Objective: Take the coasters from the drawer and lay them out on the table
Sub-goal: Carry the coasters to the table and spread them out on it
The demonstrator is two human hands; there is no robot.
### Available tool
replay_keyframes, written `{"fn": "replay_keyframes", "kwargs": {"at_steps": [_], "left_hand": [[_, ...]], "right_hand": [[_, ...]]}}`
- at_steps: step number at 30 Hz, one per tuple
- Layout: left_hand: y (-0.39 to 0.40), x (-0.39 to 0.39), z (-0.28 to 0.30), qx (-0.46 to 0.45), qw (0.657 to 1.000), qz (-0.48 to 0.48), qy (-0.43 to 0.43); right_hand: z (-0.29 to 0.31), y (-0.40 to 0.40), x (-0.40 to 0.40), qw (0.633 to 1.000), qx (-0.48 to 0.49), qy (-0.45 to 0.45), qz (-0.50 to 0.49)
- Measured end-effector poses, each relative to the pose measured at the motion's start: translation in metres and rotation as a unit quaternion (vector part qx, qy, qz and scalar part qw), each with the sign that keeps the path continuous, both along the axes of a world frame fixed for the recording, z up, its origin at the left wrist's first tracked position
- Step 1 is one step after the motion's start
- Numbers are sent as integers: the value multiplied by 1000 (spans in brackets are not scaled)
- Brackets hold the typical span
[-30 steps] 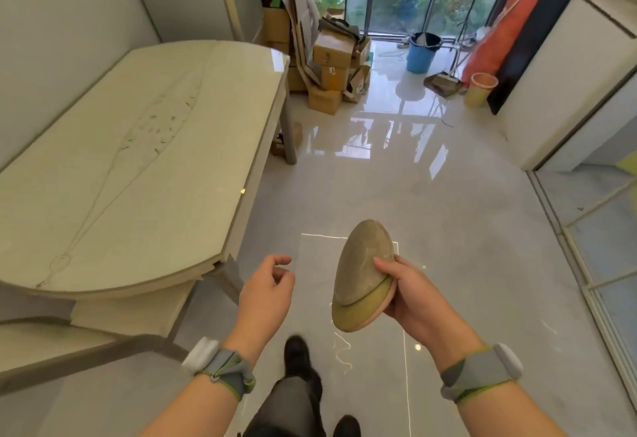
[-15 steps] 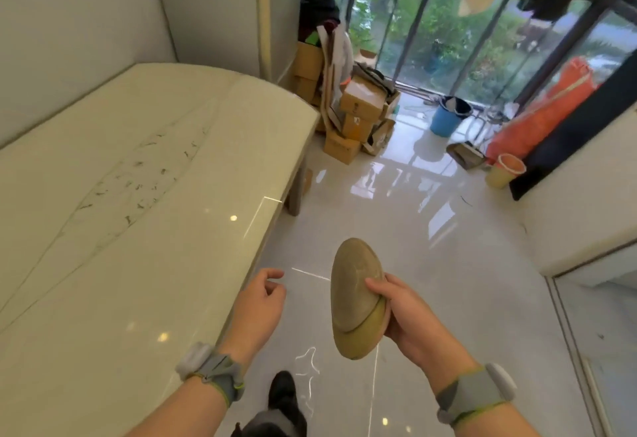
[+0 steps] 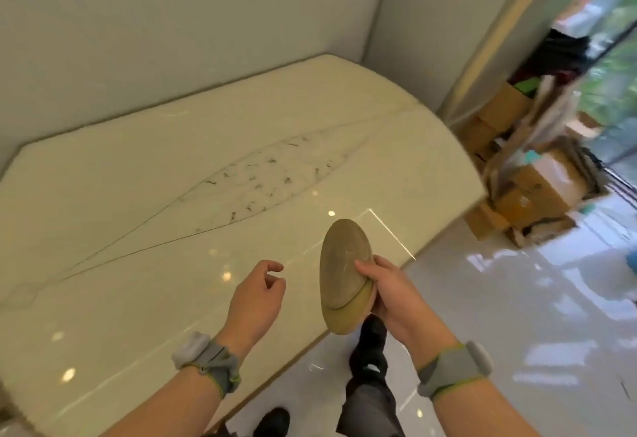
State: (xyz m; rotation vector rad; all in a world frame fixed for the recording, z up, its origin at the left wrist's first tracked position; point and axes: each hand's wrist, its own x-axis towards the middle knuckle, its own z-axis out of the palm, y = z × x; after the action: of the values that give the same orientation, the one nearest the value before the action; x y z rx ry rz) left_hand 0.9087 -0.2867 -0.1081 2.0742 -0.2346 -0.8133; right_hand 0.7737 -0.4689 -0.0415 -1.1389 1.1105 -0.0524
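My right hand (image 3: 389, 295) grips a small stack of round olive-brown coasters (image 3: 343, 271), held on edge with the flat face turned left, right at the table's near edge. At least two coasters show, slightly offset. My left hand (image 3: 256, 298) hovers above the tabletop just left of the stack, fingers loosely curled and holding nothing. The pale glossy marble table (image 3: 138, 229) fills the left and middle of the view, its top bare. The drawer is out of view.
Grey walls (image 3: 172, 23) border the table at its far side. Cardboard boxes (image 3: 531, 191) are piled on the floor beyond the table's right end, near a glass door. Glossy floor (image 3: 517, 316) lies to the right. My legs and shoes (image 3: 368, 378) show below.
The view has swung left toward the table, which now lies under both hands. The coaster stack stays in my right hand; my left hand has moved over the tabletop.
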Motion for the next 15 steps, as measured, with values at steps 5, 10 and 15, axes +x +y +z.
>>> {"fn": "replay_keyframes", "kwargs": {"at_steps": [5,10,15], "left_hand": [[-29,24,-19,37,990,134,6],[-81,14,-22,102,970,222,10],[-146,29,-34,141,955,262,-7]], "right_hand": [[-31,-50,89,981,17,12,191],[-63,-114,146,936,7,53,347],[-99,-186,188,881,-75,82,461]]}}
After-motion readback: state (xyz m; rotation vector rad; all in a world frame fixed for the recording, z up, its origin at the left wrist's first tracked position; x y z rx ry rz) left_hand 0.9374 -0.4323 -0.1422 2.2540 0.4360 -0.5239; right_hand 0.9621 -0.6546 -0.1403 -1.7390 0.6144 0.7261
